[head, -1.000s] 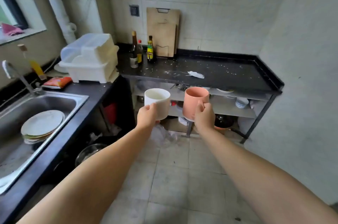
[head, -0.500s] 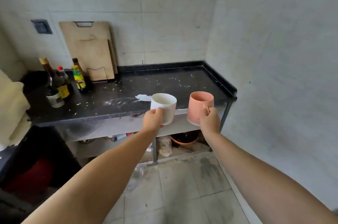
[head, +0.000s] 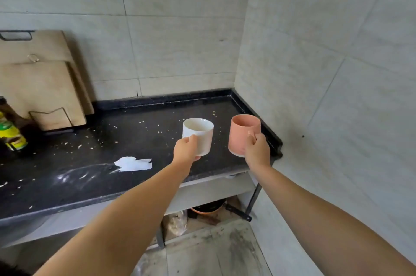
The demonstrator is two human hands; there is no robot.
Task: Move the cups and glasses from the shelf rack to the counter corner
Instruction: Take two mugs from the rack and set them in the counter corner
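Head view: left grip [head: 186,149] clamps white cup [head: 199,135]; right grip [head: 257,151] clamps pink cup [head: 242,132].

The counter [head: 139,140] surface from the middle to its right corner carries only scattered crumbs and a paper scrap [head: 132,163] near the front edge. Walls close the back and right sides, with a raised black lip [head: 258,118] along both. Both hands (left [head: 185,148], right [head: 256,150]) hold cups [head: 199,135] above that stretch. At far left stand cutting boards [head: 42,86] and bottles [head: 11,131].
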